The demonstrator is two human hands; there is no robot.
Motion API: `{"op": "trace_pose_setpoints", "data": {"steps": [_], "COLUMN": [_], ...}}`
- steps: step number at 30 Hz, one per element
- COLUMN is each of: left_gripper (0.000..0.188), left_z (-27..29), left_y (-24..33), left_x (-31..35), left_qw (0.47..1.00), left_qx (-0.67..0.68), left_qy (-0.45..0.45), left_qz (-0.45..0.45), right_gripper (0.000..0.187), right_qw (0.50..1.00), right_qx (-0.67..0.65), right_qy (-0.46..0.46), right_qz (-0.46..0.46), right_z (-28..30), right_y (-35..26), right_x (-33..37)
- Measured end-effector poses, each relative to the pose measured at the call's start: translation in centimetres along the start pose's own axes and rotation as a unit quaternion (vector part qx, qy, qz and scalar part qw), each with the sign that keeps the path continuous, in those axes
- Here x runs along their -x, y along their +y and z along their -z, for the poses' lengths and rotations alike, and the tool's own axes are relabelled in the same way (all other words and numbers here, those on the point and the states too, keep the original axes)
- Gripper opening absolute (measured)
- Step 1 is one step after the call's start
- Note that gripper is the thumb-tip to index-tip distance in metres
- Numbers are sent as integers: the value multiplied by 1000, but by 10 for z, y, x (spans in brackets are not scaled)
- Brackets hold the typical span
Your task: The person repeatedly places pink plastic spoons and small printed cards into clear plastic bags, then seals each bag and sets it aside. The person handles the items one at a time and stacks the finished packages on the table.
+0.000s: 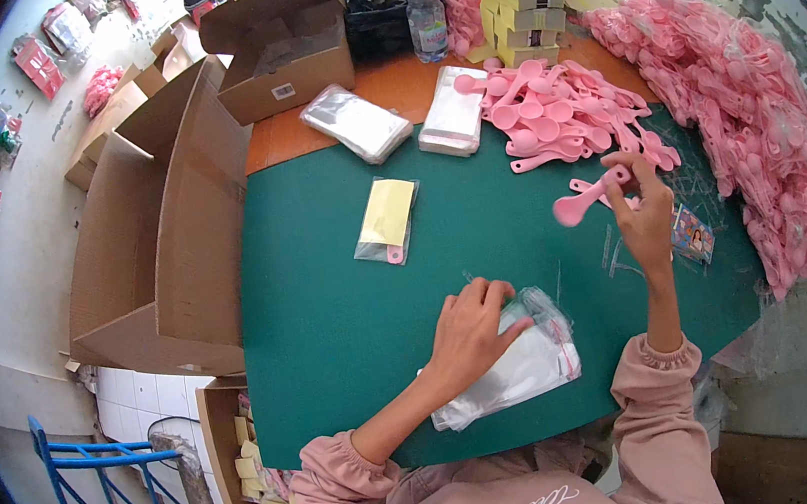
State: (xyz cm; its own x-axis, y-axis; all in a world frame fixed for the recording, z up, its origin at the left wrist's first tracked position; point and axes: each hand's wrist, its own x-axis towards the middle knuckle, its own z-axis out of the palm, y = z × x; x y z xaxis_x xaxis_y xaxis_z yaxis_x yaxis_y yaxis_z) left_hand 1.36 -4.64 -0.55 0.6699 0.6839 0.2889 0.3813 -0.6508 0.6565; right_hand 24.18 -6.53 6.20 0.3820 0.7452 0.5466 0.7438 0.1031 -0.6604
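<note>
My right hand (647,212) pinches a pink plastic spoon (574,208) by its handle end, with the bowl pointing left. Beneath it, another pink spoon lies on the green table mat. In front of me, my left hand (474,332) rests on a stack of clear plastic bags (523,363), thumb and fingers apart. Farther left sits a filled clear bag (388,222), holding a pale yellow card and a pink spoon whose handle end shows at the bottom. A loose pile of pink spoons (558,112) spreads beyond my right hand.
Bagged pink spoons (739,110) heap along the right edge. Two bundles of clear bags (357,123) (451,113) lie at the back, near a water bottle (425,8) and stacked yellow cards (523,11). Cardboard boxes (192,207) stand left; a small colourful card (692,235) lies right.
</note>
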Motion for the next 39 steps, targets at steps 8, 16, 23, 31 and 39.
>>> {"op": "trace_pose_setpoints", "data": {"steps": [8, 16, 23, 31, 39], "left_gripper": [24, 21, 19, 25, 35], "left_z": [-2, 13, 20, 34, 32], "left_y": [-5, 2, -20, -23, -27], "left_x": [-1, -4, -4, -12, -10], "left_qw": [994, 932, 952, 839, 833], "left_qx": [104, 304, 289, 470, 487], "left_qy": [-31, -89, -86, -103, -108], "left_qz": [-2, 177, 55, 252, 240], "right_gripper": [16, 11, 11, 13, 25], "right_qw": [953, 936, 948, 942, 939], "right_qx": [-227, -234, -107, -297, -298], "right_qy": [-183, -247, -298, -127, -147], "right_qz": [-80, -94, -32, -96, -90], "right_z": [-9, -21, -17, -16, -31], "right_y": [-4, 4, -4, -18, -30], "right_x": [15, 20, 18, 20, 28]}}
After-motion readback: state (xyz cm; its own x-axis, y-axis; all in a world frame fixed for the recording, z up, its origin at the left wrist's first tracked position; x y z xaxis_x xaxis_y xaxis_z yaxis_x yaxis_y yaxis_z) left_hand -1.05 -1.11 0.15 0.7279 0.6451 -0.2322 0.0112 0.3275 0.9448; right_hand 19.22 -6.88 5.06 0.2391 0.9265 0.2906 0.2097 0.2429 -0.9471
